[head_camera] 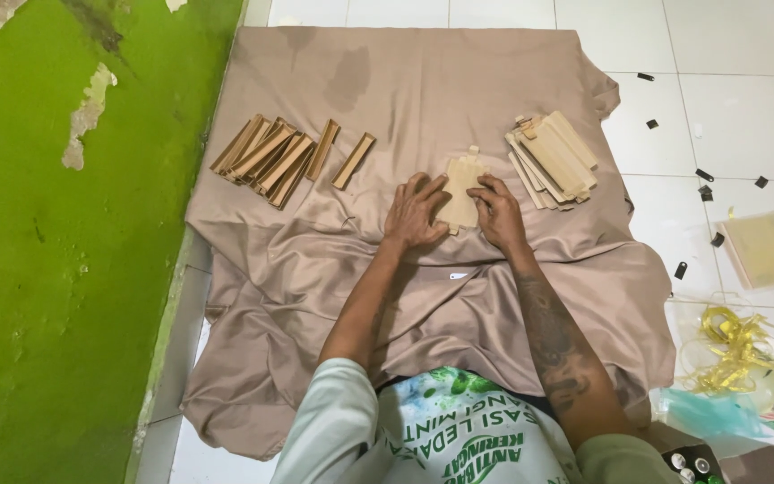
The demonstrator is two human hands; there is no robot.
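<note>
- I see my left hand [414, 213] lying palm down on the beige cloth [423, 99], fingers spread and flat, their tips pressing the left edge of a flat tan cardboard cutout [461, 184].
- My right hand [497, 211] sits just beside it, fingers bent, tips pinning the right edge of the same cutout; neither hand is closed around it, both only press it down.
- The cutout lies flat on the cloth, near the middle, between my two hands, with a small tab on its far end.
- To the right of it, just past my right hand, a stack of similar flat cardboard cutouts [553, 159] lies fanned out on the cloth.
- To the left, well apart from my hands, a heap of folded narrow cardboard boxes [266, 159] lies on the cloth, with two more boxes lying singly between the heap and my left hand.
- The cloth is spread over a white tiled floor [745, 116], rumpled toward me, with a green wall [55, 269] along its left edge.
- On the tiles to the right I see small dark scraps [703, 176], a yellowish plastic sheet [770, 247] and a tangle of gold ribbon [735, 345].
</note>
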